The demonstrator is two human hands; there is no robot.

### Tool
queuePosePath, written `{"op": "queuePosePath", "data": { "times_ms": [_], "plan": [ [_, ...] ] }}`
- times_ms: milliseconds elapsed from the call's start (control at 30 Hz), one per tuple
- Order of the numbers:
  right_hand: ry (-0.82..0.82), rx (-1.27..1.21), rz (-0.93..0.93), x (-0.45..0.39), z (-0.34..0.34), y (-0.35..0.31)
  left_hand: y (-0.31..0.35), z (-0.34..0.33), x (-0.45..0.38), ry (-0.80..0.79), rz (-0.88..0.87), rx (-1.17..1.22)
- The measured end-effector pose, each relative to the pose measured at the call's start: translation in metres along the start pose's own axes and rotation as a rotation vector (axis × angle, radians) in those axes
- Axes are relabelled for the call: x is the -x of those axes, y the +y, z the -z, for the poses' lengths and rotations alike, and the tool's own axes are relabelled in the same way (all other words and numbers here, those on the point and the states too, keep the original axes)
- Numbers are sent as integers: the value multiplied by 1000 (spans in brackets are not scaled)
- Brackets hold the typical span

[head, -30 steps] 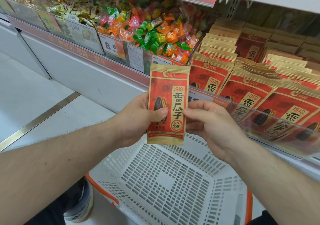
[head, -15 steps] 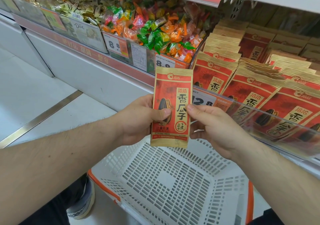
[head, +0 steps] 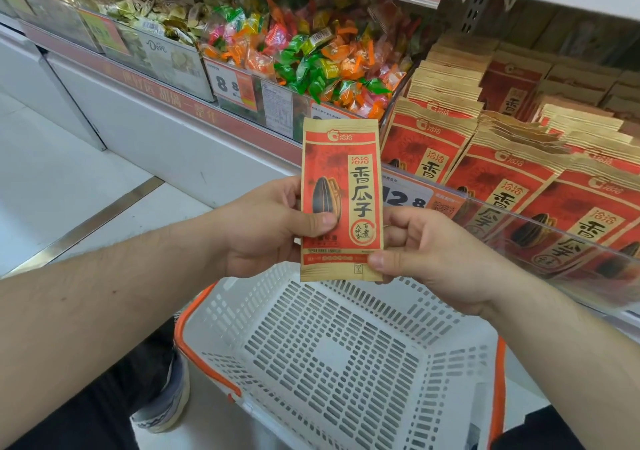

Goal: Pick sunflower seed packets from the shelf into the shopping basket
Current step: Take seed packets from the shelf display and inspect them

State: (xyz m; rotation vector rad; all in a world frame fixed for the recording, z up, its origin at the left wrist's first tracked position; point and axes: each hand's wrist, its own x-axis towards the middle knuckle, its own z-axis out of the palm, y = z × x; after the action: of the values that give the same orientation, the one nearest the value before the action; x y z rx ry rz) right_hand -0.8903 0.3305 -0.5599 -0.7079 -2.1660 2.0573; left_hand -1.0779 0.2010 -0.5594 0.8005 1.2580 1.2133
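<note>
A red and gold sunflower seed packet stands upright in front of me, above the far rim of the basket. My left hand pinches its left edge, thumb on the printed seed. My right hand pinches its lower right corner with the thumb on the front. Below lies a white slotted shopping basket with orange trim, nothing in it. On the shelf at right, rows of the same seed packets stand behind a clear plastic rail.
A bin of colourful wrapped candies sits left of the packets, with price tags on the shelf edge. A white cabinet front runs below the shelf. My shoe is on the pale floor left of the basket.
My right thumb has slid from the packet's middle right edge down to its lower right corner. The packet stays upright in both hands.
</note>
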Motion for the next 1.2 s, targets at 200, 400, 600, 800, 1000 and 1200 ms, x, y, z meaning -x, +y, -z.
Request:
{"op": "queuePosePath", "data": {
  "times_ms": [200,400,600,800,1000,1200],
  "plan": [
    [-16,-45,-12,-3,-2,5,3,0,2,-24,77,-57],
    [-11,-35,-8,-4,-6,5,2,-1,1,34,41,-78],
    [16,40,30,-4,-12,5,2,-1,2,51,13,-114],
    [51,132,50,-3,-15,4,4,-2,3,91,18,-157],
    [282,404,67,-7,-36,7,3,-14,-1,300,-49,-179],
    [209,478,136,-1,-44,5,0,-13,-4,249,-14,-122]
  ]
}}
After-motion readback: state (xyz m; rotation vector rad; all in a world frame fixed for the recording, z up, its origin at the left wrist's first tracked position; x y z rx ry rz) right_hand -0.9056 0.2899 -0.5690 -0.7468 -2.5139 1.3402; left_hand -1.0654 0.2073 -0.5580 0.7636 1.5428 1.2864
